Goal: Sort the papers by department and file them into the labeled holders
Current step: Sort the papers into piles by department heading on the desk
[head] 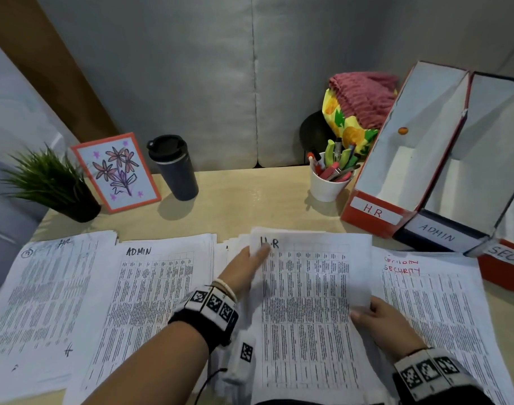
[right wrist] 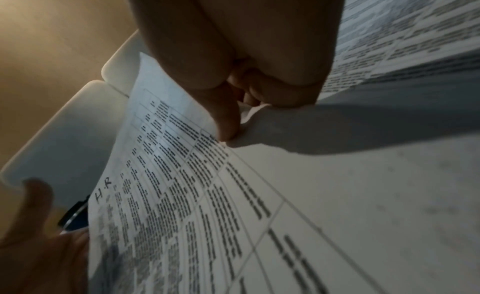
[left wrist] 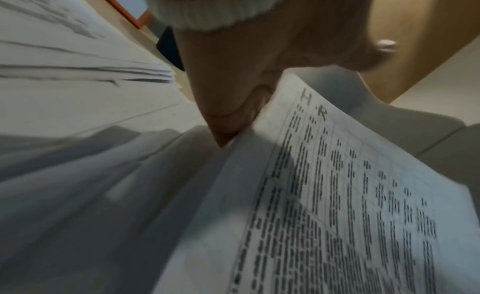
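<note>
A printed sheet marked H.R (head: 308, 290) is lifted over the middle pile, held by both hands. My left hand (head: 251, 266) grips its top left corner, with the thumb lying beside the written letters. My right hand (head: 375, 315) pinches its right edge. In the left wrist view the H.R sheet (left wrist: 337, 195) rises from the hand (left wrist: 228, 117). The right wrist view shows thumb and finger (right wrist: 228, 129) pinching the paper (right wrist: 182, 175). Piles marked HR (head: 45, 287), ADMIN (head: 150, 287) and SECURITY (head: 431, 311) lie across the desk. Holders labeled H.R (head: 375, 214), ADMIN (head: 438, 236) and SECURITY (head: 507, 255) stand at the right.
Along the back of the desk stand a potted plant (head: 54, 185), a flower drawing in an orange frame (head: 118, 173), a black tumbler (head: 173, 168) and a white cup of pens (head: 331, 179). A cloth bundle (head: 358, 112) sits behind the cup. Padded grey panels close off the back.
</note>
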Available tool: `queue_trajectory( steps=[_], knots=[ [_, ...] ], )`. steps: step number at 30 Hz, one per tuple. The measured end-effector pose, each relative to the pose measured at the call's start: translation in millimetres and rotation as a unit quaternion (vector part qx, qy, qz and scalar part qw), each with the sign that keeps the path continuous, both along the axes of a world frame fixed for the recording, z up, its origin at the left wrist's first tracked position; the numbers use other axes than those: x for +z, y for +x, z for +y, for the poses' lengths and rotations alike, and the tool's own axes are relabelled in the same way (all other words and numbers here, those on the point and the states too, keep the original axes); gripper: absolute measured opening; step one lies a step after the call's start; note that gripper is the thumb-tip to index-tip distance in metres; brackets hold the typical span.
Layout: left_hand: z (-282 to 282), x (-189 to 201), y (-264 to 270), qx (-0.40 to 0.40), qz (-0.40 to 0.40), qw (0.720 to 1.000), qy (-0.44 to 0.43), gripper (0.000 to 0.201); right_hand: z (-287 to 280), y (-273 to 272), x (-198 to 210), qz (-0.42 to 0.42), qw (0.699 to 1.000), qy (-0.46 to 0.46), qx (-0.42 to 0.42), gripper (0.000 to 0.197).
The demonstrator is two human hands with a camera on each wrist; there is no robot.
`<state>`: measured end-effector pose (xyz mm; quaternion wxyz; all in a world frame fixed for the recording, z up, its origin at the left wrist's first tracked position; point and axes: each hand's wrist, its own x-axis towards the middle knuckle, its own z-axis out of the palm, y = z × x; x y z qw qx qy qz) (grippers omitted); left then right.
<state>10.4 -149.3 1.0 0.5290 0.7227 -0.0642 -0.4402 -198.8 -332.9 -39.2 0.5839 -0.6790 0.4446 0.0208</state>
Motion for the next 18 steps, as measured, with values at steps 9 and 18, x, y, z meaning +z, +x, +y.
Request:
queue_trajectory(
  steps=[9,18],
  knots=[
    [28.4,15.3,-16.1,-0.182,-0.064,0.980,-0.056,0.029,-7.9,13.5,-7.8,-0.057,0.991,0.111,-0.039,0.040],
    [58.8,36.9,13.9,-0.287,-0.014,0.958,0.028,0.055,-1.0,-4.8,-2.0,-0.159,0.976,0.104,0.102,0.020]
  ],
)
